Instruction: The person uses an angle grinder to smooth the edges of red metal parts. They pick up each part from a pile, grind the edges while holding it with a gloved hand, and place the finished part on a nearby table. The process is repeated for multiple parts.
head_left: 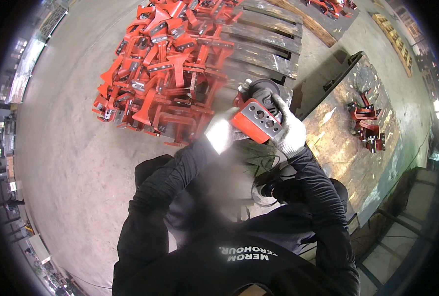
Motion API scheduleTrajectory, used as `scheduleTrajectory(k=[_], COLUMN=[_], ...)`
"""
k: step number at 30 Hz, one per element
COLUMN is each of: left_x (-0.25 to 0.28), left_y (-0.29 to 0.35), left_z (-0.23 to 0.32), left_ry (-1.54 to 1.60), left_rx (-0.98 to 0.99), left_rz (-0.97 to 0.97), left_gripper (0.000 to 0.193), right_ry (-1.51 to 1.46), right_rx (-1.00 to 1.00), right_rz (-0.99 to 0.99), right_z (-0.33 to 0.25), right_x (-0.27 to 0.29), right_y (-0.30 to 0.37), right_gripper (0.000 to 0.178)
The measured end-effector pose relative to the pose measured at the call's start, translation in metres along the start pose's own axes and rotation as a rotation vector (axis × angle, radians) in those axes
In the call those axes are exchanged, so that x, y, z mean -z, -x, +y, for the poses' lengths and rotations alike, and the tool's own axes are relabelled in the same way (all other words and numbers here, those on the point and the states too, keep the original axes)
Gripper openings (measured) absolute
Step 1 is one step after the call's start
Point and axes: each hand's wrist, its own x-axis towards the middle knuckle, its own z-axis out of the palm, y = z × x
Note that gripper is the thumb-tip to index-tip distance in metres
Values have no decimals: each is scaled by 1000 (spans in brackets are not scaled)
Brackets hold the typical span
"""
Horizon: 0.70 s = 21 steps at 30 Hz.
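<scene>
I hold a red-painted metal bracket (257, 120) in front of me with both gloved hands; its bare grey face with several drilled holes is turned up. My left hand (221, 132) grips its left end and my right hand (288, 129) wraps over its right end. Just behind the bracket sits a dark round part (262, 89), partly hidden by it. A big heap of like red brackets (164, 64) lies on a wooden pallet (271, 42) a little beyond my hands.
A worn metal worktable (342, 133) stands to my right with a few red brackets (368, 124) on it. More red parts (330, 6) lie on a far pallet. A cable and dark tool (271, 185) rest near my lap. Concrete floor (66, 148) spreads left.
</scene>
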Motion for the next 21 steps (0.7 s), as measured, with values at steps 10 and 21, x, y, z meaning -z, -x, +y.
scheduleTrajectory(k=[10, 21], left_x=[12, 18], left_y=[-3, -1], left_z=[9, 8], left_ry=[34, 46], left_rx=[-67, -57], left_rz=[-114, -115], left_gripper=[44, 43], right_ry=[-15, 32], right_rx=[-27, -26], right_rz=[13, 51], right_z=[13, 8], right_x=[-4, -2], right_y=[6, 2], right_gripper=[89, 77])
